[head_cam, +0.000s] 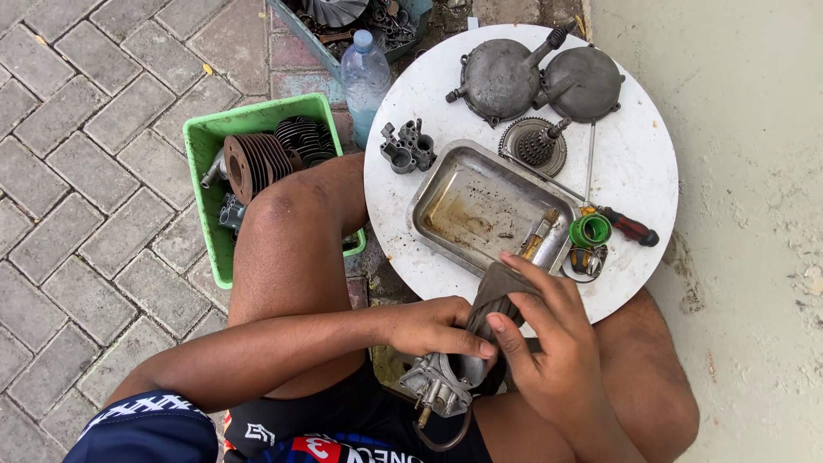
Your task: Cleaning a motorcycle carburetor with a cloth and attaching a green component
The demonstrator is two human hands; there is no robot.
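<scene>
**Two hands wipe a small engine part beside a round white table**

Nearest the camera, the person sits with knees apart and holds a small grey cast-metal engine part with brass fittings (437,381) over the lap, just below the near edge of the round white table (639,159). The left hand (433,327) curls over the top of this part, its fingers closed narrowly around it and onto the dark grey cloth (499,296). The right hand (557,343) grips the cloth from the other side, its fingers wrapped over the fabric and pressing it against the part. A thin dark hose loops beneath the part.

On the table's near rim, just beyond the right hand, lie a green plastic ring (591,231) and a small metal clip. A red-handled screwdriver (624,225) rests beside them, its shaft pointing toward the table's far side. Left of these sits a shallow rectangular steel tray (480,201), stained with oil, with a brush (538,238) leaning in its near corner.

Farther across the table stand a small grey valve block (408,147) and a toothed gear with a shaft (536,146). At the far edge lie two round grey metal covers (536,79).

Left of the table, on the brick paving, a green plastic crate (257,120) holds dark finned cylinders (270,154). A clear plastic water bottle (365,81) stands between the crate and the table.
</scene>
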